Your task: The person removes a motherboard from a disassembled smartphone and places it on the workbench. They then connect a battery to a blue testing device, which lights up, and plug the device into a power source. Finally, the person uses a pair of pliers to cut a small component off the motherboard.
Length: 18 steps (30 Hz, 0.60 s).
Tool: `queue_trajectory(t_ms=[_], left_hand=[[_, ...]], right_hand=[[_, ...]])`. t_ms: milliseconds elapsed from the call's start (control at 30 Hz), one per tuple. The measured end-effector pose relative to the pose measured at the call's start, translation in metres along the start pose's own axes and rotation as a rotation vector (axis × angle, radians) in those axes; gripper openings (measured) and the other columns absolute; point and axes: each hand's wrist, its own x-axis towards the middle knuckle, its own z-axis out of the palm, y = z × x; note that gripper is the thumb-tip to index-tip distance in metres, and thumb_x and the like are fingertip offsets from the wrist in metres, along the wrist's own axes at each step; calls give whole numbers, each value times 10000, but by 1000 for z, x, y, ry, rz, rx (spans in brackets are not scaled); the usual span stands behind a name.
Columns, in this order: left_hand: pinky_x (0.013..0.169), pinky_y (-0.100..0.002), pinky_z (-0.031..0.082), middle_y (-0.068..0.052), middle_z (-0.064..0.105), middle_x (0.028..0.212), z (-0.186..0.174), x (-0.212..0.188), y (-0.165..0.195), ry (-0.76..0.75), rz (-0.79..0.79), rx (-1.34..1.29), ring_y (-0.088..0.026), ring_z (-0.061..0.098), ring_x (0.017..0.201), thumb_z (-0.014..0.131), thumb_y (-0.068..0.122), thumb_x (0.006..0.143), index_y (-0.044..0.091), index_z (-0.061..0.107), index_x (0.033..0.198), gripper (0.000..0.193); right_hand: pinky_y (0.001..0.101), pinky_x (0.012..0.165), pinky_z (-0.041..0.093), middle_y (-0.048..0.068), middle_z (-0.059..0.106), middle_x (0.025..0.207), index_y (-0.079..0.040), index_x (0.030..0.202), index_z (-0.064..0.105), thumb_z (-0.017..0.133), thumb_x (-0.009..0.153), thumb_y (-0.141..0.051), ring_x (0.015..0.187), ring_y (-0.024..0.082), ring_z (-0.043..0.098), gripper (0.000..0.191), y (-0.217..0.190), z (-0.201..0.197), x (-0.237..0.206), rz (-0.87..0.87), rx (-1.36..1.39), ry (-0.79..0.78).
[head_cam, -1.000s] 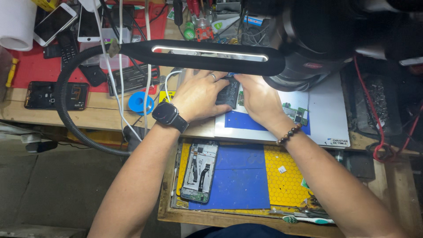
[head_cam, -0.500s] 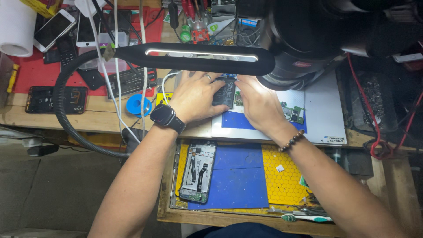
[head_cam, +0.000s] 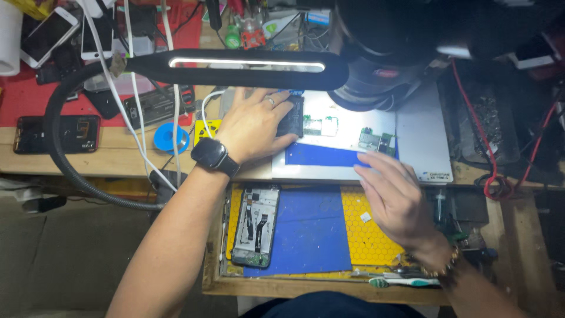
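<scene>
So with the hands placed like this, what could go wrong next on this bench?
1. The left hand pins a dark block beside a bare circuit board; a slip could knock it.
2. The right hand hovers near a second small circuit board and might brush it.
3. The opened phone lies close to the tray's front edge, where a forearm could catch it.

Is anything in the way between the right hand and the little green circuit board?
Nothing visible. The right hand hovers just below the small green circuit board, with only bare blue mat between them.
</scene>
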Motion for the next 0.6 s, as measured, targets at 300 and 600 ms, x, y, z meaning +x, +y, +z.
queue_trajectory(t_ms=[300,600], left_hand=[[1047,-527,376,-144,609,1402,-12,-12,23,183,32,-45,-310,536,1301,748,407,846,59,651,1293,574],[844,-407,496,-74,686,1062,-36,-67,88,149,-10,-286,-269,646,995,757,203,875,83,699,1045,217]], right_hand=[[389,1029,533,155,716,1190,28,1086,720,724,859,20,1176,303,683,227,0,-16,-36,142,-2,118],[345,879,569,108,741,1063,1,1051,738,765,857,-21,998,256,719,197,14,-6,-18,215,109,49]])
